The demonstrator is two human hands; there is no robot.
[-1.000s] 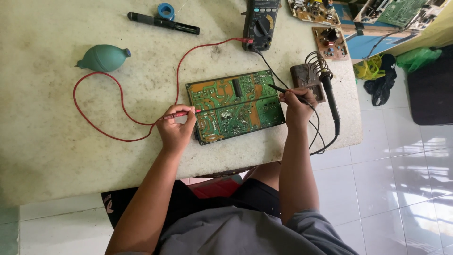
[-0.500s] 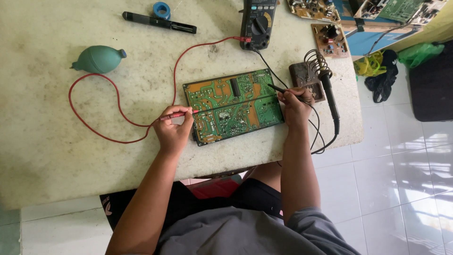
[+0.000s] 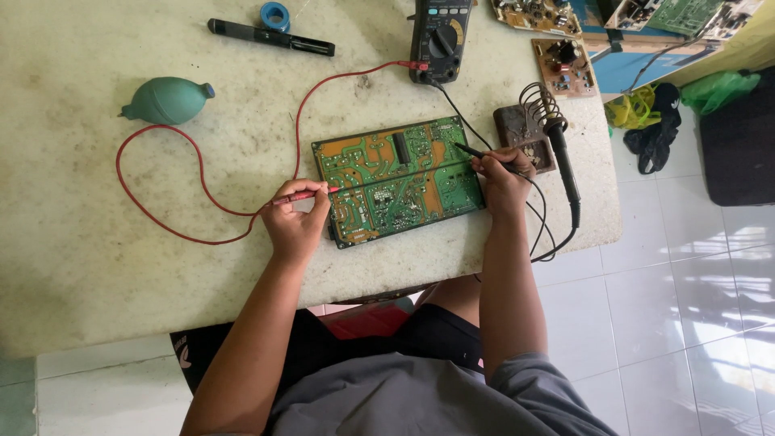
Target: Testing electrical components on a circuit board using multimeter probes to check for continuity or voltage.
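A green circuit board [image 3: 395, 179] lies solder side up on the pale table [image 3: 97, 266]. My left hand [image 3: 295, 223] pinches a red test probe [image 3: 311, 194] whose tip touches the board's left edge. My right hand [image 3: 502, 179] holds a black test probe [image 3: 471, 151] with its tip on the board's upper right part. A red lead [image 3: 161, 218] and a black lead [image 3: 460, 113] run from the probes to a multimeter [image 3: 440, 36] at the table's far side.
A soldering iron [image 3: 563, 161] rests in its coiled stand [image 3: 529, 121] right of the board. A teal rubber blower [image 3: 165, 100], a black pen-like tool [image 3: 270, 36] and a blue tape roll [image 3: 274, 14] lie at the far left. Other circuit boards [image 3: 565, 64] sit at the far right.
Both hands stay on the probes at nearly the same spots on the board. The view has shifted slightly, so everything sits a little to the left.
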